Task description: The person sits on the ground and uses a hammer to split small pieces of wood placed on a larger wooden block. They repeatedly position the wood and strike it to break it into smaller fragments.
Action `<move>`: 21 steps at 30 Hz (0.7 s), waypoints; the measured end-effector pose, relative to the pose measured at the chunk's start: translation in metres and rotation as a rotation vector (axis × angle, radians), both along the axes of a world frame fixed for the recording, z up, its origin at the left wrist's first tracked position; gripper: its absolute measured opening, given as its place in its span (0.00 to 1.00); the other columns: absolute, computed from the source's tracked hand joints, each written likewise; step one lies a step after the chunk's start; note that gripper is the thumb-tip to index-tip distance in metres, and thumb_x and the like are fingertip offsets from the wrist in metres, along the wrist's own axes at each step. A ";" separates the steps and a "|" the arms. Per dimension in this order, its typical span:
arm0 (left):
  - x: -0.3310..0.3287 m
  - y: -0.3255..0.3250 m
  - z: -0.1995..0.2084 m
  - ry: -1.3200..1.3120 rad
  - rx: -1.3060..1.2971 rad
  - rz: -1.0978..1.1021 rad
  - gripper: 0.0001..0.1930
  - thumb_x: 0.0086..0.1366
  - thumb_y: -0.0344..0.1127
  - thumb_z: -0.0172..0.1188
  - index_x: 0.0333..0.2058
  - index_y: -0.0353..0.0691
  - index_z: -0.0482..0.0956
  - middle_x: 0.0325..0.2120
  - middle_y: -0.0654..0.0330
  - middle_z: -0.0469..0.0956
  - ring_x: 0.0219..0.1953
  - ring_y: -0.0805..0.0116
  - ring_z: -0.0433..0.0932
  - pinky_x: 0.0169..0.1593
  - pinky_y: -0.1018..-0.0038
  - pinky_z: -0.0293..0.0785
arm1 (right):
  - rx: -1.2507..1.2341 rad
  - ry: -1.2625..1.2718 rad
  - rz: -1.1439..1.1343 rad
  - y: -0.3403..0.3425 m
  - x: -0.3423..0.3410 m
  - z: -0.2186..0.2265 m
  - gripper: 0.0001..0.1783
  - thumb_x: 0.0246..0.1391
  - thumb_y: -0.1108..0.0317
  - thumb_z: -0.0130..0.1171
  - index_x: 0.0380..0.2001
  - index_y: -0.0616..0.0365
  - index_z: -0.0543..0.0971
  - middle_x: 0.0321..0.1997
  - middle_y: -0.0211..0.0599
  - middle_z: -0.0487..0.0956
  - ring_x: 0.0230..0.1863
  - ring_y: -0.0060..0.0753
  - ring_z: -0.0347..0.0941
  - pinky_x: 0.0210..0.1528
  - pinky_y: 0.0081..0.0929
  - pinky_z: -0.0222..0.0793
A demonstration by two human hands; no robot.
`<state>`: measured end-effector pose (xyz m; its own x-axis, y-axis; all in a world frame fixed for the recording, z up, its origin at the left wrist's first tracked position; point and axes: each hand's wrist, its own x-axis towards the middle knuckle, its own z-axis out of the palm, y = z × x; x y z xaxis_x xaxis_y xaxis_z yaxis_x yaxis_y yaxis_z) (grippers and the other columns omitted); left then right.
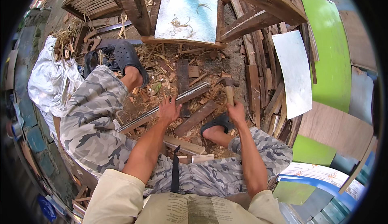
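Note:
My right hand (236, 113) is wrapped around the wooden handle of a hammer (229, 90), whose dark metal head points away from me above the ground. My left hand (169, 110) lies with fingers spread on a long wooden strip (193, 93) that slants from lower left to upper right. A pale, shiny line runs along the strip's top edge. Just below and to the right of it is a shorter brown wood piece (196, 117). A dark flat board (183, 74) extends under the strip's far part.
Wood chips and shavings litter the ground. Ahead stands a wooden frame (258, 0) with a pale panel (186, 14). Handsaws (115, 42) lie at far left, near a white sack (54, 78). Stacked planks (254, 90), a white sheet (294, 72) and green panels (327, 46) occupy the right.

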<state>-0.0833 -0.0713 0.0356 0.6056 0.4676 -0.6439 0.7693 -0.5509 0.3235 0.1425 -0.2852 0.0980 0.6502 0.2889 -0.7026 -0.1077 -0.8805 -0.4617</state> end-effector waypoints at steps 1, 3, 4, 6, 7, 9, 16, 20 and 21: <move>-0.001 0.000 -0.001 -0.009 0.009 0.011 0.33 0.68 0.56 0.48 0.64 0.42 0.60 0.61 0.46 0.63 0.64 0.47 0.61 0.64 0.49 0.55 | 0.035 0.142 -0.155 0.004 -0.002 0.000 0.19 0.58 0.66 0.53 0.49 0.67 0.72 0.26 0.42 0.76 0.23 0.30 0.76 0.18 0.29 0.70; -0.004 0.005 -0.006 0.037 -0.021 0.010 0.32 0.68 0.56 0.48 0.64 0.44 0.61 0.61 0.47 0.64 0.64 0.49 0.61 0.64 0.52 0.56 | 0.099 0.422 -0.469 0.015 -0.009 -0.001 0.18 0.56 0.70 0.56 0.48 0.69 0.70 0.30 0.42 0.77 0.20 0.29 0.74 0.15 0.27 0.68; -0.005 0.007 -0.009 0.059 -0.037 0.008 0.32 0.68 0.56 0.48 0.64 0.44 0.61 0.60 0.47 0.65 0.64 0.50 0.62 0.64 0.53 0.56 | 0.104 0.435 -0.464 0.017 -0.014 0.000 0.18 0.56 0.70 0.56 0.47 0.68 0.70 0.30 0.43 0.76 0.22 0.30 0.75 0.16 0.28 0.69; -0.007 0.008 -0.013 0.027 -0.036 0.006 0.32 0.68 0.58 0.47 0.64 0.45 0.62 0.60 0.47 0.66 0.64 0.51 0.62 0.64 0.54 0.56 | 0.112 0.463 -0.453 0.020 -0.024 0.005 0.17 0.57 0.69 0.55 0.47 0.66 0.70 0.29 0.46 0.75 0.25 0.31 0.78 0.17 0.30 0.71; -0.009 0.008 -0.014 0.013 -0.035 0.006 0.32 0.68 0.58 0.47 0.64 0.45 0.62 0.60 0.48 0.66 0.64 0.52 0.62 0.65 0.54 0.57 | 0.055 0.384 -0.390 0.024 -0.027 0.006 0.17 0.57 0.69 0.54 0.48 0.67 0.70 0.31 0.47 0.75 0.25 0.33 0.78 0.17 0.30 0.72; -0.010 0.009 -0.015 0.012 -0.067 0.023 0.32 0.69 0.59 0.44 0.64 0.46 0.61 0.61 0.47 0.65 0.65 0.51 0.61 0.66 0.53 0.55 | -0.054 0.224 -0.265 0.032 -0.029 0.007 0.19 0.57 0.70 0.53 0.50 0.68 0.68 0.35 0.51 0.76 0.25 0.36 0.79 0.18 0.30 0.73; 0.016 0.027 0.010 0.299 -0.132 0.026 0.37 0.68 0.66 0.37 0.69 0.51 0.52 0.68 0.44 0.51 0.71 0.48 0.46 0.68 0.42 0.39 | 0.122 -0.064 -0.202 0.062 -0.029 -0.009 0.27 0.61 0.70 0.49 0.61 0.65 0.60 0.28 0.43 0.75 0.18 0.33 0.72 0.21 0.33 0.71; 0.003 0.016 -0.011 0.296 -0.103 0.151 0.39 0.67 0.68 0.38 0.70 0.55 0.47 0.70 0.43 0.43 0.72 0.45 0.35 0.68 0.41 0.30 | 0.035 0.004 -0.163 0.098 -0.028 0.007 0.29 0.58 0.71 0.50 0.63 0.65 0.59 0.42 0.58 0.76 0.39 0.53 0.74 0.40 0.45 0.69; 0.006 0.014 -0.013 0.294 -0.135 0.180 0.39 0.67 0.67 0.38 0.70 0.55 0.46 0.70 0.42 0.41 0.72 0.44 0.33 0.68 0.41 0.29 | -0.003 0.081 -0.222 0.111 -0.027 0.029 0.30 0.57 0.71 0.50 0.63 0.65 0.59 0.47 0.65 0.76 0.49 0.62 0.74 0.49 0.51 0.68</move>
<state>-0.0777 -0.0575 0.0230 0.3011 0.4485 -0.8415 0.9209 -0.3658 0.1346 0.1150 -0.1738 0.1275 0.6394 0.1434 -0.7554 -0.3350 -0.8323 -0.4415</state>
